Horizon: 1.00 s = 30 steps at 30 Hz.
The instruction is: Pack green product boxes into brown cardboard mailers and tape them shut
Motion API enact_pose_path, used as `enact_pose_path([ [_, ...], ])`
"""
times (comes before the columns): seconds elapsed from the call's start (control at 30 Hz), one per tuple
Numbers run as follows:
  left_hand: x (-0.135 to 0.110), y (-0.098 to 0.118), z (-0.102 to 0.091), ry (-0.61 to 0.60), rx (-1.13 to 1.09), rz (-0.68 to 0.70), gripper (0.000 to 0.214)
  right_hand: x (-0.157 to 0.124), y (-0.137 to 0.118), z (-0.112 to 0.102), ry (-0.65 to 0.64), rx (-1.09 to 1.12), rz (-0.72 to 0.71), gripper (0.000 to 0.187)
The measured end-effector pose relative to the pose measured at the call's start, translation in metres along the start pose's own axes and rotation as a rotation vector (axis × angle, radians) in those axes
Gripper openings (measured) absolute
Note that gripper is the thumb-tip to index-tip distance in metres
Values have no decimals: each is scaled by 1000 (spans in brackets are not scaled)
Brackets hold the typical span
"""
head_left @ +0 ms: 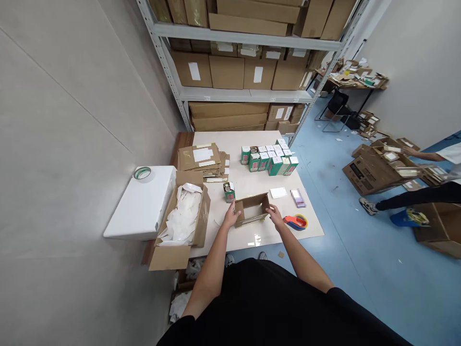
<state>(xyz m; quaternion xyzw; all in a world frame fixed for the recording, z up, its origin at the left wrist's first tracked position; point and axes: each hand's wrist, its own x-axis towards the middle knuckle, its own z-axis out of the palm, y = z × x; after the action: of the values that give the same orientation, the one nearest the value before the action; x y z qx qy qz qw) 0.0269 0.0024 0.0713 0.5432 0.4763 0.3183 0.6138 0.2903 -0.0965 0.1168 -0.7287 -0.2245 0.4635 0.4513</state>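
A small open cardboard box sits near the front edge of the pale table. My left hand grips the box's left side and flap. On the box's right side, my right hand holds the other flap. One small green carton stands just behind the box, to its left. A red tape dispenser lies right of my right hand.
Several green cartons are grouped at the table's far side, flat cardboard at its far left. An open box of white packing sits left. Shelves of brown boxes stand behind. Another person reaches into boxes on the blue floor at right.
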Motion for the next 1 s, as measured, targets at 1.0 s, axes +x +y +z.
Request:
enact_pose_path([
  [1.0, 12, -20, -3, 11, 29, -21, 38, -8, 27, 4, 221, -345, -91, 77],
])
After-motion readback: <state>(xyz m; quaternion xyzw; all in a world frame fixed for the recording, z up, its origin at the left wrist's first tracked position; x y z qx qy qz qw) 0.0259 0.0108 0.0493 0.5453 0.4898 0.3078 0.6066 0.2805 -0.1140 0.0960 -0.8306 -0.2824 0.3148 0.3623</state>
